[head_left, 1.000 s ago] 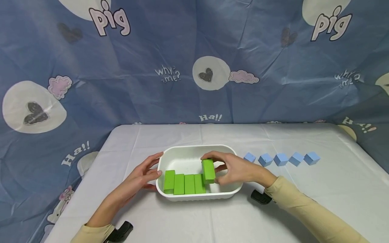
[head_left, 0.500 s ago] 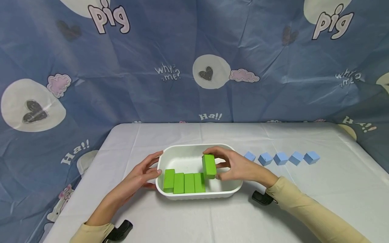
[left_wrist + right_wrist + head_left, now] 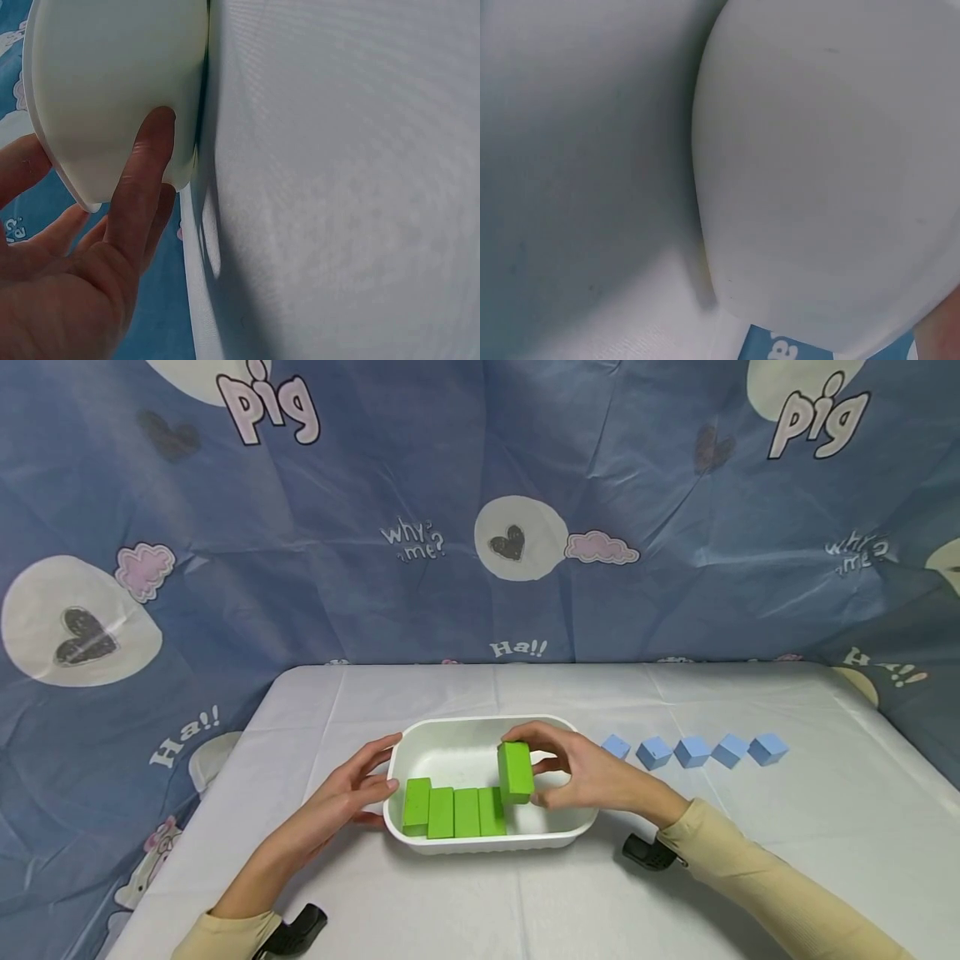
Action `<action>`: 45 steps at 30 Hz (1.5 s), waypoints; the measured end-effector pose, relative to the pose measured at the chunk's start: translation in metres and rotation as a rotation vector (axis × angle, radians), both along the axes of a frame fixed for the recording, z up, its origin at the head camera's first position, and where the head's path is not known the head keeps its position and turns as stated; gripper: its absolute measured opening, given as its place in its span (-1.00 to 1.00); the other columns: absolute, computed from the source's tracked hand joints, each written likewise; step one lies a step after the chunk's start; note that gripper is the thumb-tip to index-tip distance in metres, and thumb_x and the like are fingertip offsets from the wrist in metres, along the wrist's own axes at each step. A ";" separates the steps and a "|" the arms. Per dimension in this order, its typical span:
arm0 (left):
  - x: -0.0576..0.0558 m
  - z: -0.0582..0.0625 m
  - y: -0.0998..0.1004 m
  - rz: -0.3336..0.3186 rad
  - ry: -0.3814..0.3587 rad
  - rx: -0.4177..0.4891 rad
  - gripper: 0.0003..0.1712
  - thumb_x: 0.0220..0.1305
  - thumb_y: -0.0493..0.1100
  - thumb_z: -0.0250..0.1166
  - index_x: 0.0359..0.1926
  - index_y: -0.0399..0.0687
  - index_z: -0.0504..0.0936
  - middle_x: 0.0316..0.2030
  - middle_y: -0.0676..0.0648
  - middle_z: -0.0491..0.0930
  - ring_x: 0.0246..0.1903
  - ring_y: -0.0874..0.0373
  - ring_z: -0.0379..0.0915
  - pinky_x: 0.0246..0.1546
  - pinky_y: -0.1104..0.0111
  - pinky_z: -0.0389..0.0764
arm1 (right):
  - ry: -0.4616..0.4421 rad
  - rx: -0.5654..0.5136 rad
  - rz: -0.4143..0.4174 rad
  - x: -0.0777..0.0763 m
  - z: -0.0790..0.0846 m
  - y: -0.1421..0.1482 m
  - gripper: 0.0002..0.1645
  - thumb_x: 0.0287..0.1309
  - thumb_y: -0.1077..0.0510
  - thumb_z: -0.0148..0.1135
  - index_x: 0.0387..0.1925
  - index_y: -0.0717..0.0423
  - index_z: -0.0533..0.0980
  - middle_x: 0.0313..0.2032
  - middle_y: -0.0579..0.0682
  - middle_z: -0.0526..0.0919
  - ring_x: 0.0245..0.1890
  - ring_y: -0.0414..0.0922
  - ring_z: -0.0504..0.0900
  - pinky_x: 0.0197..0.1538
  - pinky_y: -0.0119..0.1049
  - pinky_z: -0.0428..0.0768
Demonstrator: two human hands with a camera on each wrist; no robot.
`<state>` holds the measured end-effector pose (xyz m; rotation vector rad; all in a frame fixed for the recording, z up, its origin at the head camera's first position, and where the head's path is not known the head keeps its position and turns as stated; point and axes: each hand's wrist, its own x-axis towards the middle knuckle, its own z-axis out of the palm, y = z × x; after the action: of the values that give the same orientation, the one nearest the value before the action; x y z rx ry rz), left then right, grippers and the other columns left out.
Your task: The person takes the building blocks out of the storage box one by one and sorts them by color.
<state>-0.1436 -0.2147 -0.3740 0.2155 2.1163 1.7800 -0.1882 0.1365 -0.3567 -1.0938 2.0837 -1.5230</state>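
In the head view my right hand (image 3: 592,772) pinches a green block (image 3: 516,772) between thumb and fingers. This block is raised inside a white bin (image 3: 487,842), just right of a row of several green blocks (image 3: 453,812) along its near side. Against the bin's left end, my left hand (image 3: 341,797) rests with spread fingers touching the rim and outer wall. In the left wrist view those fairly straight fingers (image 3: 139,176) lie against the bin's pale side. The right wrist view shows mostly the bin's outer wall (image 3: 825,172); the held block is hidden there.
Several light blue cubes (image 3: 692,752) stand in a row on the white-covered table (image 3: 420,910), right of the bin and beyond the right forearm. A printed blue cloth (image 3: 450,460) hangs behind the table's far edge.
Over the first half second the right hand and its green block rose slightly and shifted back; since then they have hardly moved. The left hand stays against the bin's left end.
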 end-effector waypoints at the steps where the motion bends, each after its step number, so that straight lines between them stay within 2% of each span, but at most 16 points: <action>1: 0.000 0.000 0.000 0.000 0.000 0.001 -0.29 0.43 -0.13 0.20 0.48 0.33 0.15 0.42 0.02 0.18 0.19 -0.05 0.40 -0.14 0.06 0.58 | 0.008 0.000 0.000 0.000 0.000 0.001 -0.20 -0.02 0.44 0.26 0.31 0.05 0.33 0.22 -0.07 0.40 0.24 -0.09 0.41 0.15 -0.15 0.50; 6: 0.001 0.000 -0.001 -0.001 -0.002 0.001 -0.29 0.43 -0.13 0.19 0.49 0.32 0.14 0.43 0.02 0.17 0.21 -0.05 0.38 -0.14 0.06 0.59 | 0.037 0.012 -0.018 0.001 0.003 0.008 -0.16 -0.04 0.47 0.24 0.31 -0.05 0.34 0.22 -0.09 0.42 0.24 -0.10 0.41 0.14 -0.15 0.50; 10: 0.001 0.000 -0.001 0.005 -0.004 0.000 -0.30 0.43 -0.12 0.20 0.48 0.33 0.15 0.42 0.01 0.18 0.21 -0.05 0.38 -0.15 0.06 0.59 | 0.056 0.017 -0.047 0.004 0.007 0.019 -0.14 -0.08 0.49 0.23 0.32 0.00 0.35 0.21 -0.09 0.43 0.21 -0.09 0.43 0.12 -0.14 0.52; 16: 0.003 -0.001 -0.001 -0.013 0.001 0.002 -0.28 0.43 -0.12 0.19 0.50 0.21 0.11 0.45 -0.08 0.12 0.23 -0.10 0.35 -0.15 0.07 0.59 | 0.082 0.023 -0.072 0.008 0.011 0.033 -0.14 -0.08 0.49 0.24 0.32 0.00 0.35 0.22 -0.08 0.43 0.23 -0.06 0.41 0.12 -0.14 0.53; 22: 0.003 -0.001 -0.001 0.002 -0.017 0.006 -0.27 0.41 -0.10 0.23 0.49 0.26 0.14 0.44 -0.04 0.15 0.22 -0.05 0.37 -0.15 0.08 0.59 | 0.109 0.022 -0.089 0.014 0.016 0.046 -0.16 -0.04 0.48 0.27 0.32 0.01 0.35 0.24 -0.07 0.42 0.26 -0.04 0.39 0.11 -0.14 0.53; 30: 0.001 -0.002 -0.002 0.002 -0.014 0.002 -0.28 0.42 -0.11 0.21 0.49 0.27 0.14 0.44 -0.03 0.16 0.22 -0.07 0.37 -0.14 0.06 0.59 | 0.145 0.054 -0.134 0.022 0.019 0.069 -0.13 -0.06 0.48 0.27 0.34 0.01 0.33 0.24 -0.08 0.41 0.28 -0.05 0.38 0.11 -0.14 0.53; 38: 0.000 0.000 -0.002 0.004 -0.013 -0.007 -0.30 0.43 -0.11 0.20 0.48 0.32 0.15 0.43 0.00 0.17 0.22 -0.06 0.37 -0.14 0.06 0.58 | 0.150 0.085 -0.169 0.027 0.018 0.092 -0.08 -0.10 0.53 0.27 0.35 -0.01 0.32 0.24 -0.05 0.40 0.16 -0.09 0.46 0.13 -0.18 0.51; 45: 0.000 0.000 -0.001 -0.001 -0.007 0.000 -0.30 0.43 -0.12 0.20 0.48 0.34 0.14 0.43 0.01 0.16 0.24 -0.07 0.35 -0.14 0.06 0.59 | 0.176 0.102 -0.196 0.031 0.013 0.106 -0.09 -0.10 0.54 0.28 0.34 0.04 0.32 0.23 -0.05 0.41 0.16 -0.09 0.47 0.12 -0.22 0.51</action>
<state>-0.1439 -0.2162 -0.3737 0.2099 2.1109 1.7778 -0.1572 0.2423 -0.3441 -1.0466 2.4220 -1.4318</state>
